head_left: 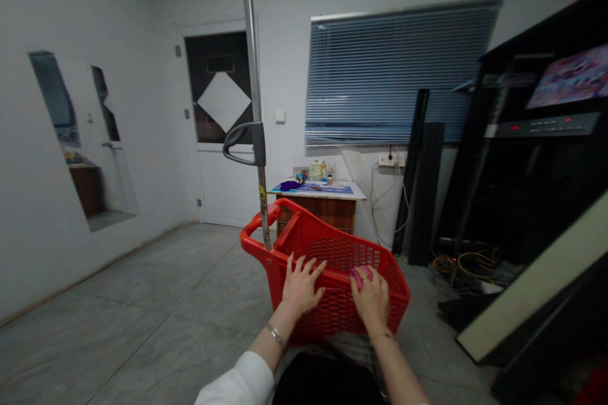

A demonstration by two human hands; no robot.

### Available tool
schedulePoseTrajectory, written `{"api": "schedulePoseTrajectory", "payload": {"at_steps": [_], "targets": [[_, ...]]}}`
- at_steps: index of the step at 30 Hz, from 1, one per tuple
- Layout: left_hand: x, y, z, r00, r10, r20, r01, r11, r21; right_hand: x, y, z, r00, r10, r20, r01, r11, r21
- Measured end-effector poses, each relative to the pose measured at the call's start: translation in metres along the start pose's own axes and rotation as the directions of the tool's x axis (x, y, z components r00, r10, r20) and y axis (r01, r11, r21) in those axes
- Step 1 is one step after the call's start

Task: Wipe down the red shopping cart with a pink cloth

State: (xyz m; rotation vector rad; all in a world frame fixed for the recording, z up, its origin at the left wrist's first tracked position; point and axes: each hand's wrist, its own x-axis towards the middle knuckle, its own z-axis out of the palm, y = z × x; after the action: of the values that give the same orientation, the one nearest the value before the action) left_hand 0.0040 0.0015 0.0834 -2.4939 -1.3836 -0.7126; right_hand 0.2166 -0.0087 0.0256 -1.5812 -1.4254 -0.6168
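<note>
A red plastic shopping basket (339, 288) with slotted walls stands tilted in front of me. My left hand (303, 285) lies on its near rim with the fingers spread, holding nothing. Farther right along that rim, my right hand (372, 297) is closed on a pink pad (361, 275), pressed against the edge. The pad is mostly covered by the fingers, so I cannot tell if it is cloth or sponge. A metal pole (251, 50) with a grey handle (244, 144) rises by the left end of the basket.
Behind the basket, a small wooden cabinet (327, 212) carries bottles and a purple cloth (289, 185). A white door (222, 186) and a wall mirror (102, 145) are to the left. Leaning boards (532, 285), loose cables (470, 264) and a black rack take up the right side.
</note>
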Motion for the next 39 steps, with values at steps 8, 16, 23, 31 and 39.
{"api": "schedulePoseTrajectory", "payload": {"at_steps": [8, 16, 23, 31, 39], "targets": [[-0.001, -0.003, 0.0, 1.0, 0.021, 0.013, -0.022, 0.999, 0.031, 0.002, -0.031, 0.001, 0.993, -0.105, 0.055, 0.101, 0.992, 0.07], [-0.002, -0.004, 0.006, 1.0, 0.011, -0.004, -0.011, 0.999, 0.039, -0.007, 0.08, -0.016, 1.0, -0.007, -0.027, 0.006, 1.0, -0.016], [-0.001, -0.002, 0.003, 1.0, -0.003, 0.006, 0.003, 1.0, 0.016, -0.013, 0.101, -0.013, 0.995, 0.052, -0.084, -0.057, 0.997, -0.061], [0.0, 0.001, -0.002, 1.0, -0.004, 0.026, 0.004, 1.0, 0.003, -0.006, 0.036, -0.002, 0.98, 0.082, -0.183, -0.098, 0.992, -0.079], [0.0, -0.001, 0.0, 1.0, -0.001, 0.015, 0.001, 1.0, -0.01, 0.002, -0.037, 0.008, 0.994, -0.1, 0.033, 0.098, 0.993, 0.068]]}}
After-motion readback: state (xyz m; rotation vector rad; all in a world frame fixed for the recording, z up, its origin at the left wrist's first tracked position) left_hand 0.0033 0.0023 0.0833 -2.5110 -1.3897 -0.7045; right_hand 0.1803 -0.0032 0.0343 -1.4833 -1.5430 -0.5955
